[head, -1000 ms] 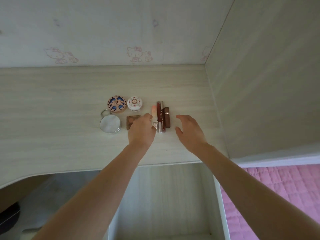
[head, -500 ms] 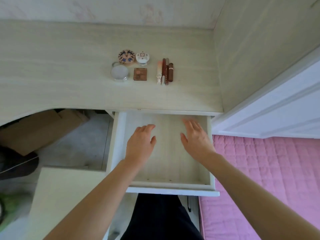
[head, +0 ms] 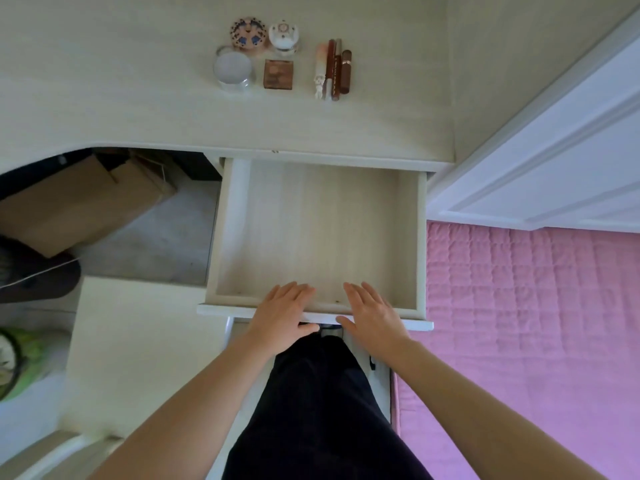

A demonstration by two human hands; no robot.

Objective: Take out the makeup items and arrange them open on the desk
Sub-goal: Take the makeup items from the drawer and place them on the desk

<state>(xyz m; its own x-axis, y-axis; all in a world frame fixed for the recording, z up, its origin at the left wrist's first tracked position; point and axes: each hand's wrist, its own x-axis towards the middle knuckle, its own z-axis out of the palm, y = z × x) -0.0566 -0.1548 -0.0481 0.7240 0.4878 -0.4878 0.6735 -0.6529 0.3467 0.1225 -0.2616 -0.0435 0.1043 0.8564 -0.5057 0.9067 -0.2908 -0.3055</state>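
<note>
We rest our left hand [head: 282,315] and right hand [head: 374,315], fingers flat and together, on the pale wooden drawer [head: 317,311], seemingly to close it, makeup items [head: 277,60] arranged on the light wood desk [head: 104,98].

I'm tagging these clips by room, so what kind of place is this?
Most likely a bedroom with a built-in dressing desk: a pink quilted bed cover lies beside it, makeup items are lined up on top, and an open drawer sits below.

Soft, even daylight with faint shadows; wide-angle bending at the edges (the lower-left corner smears into blur).
</note>
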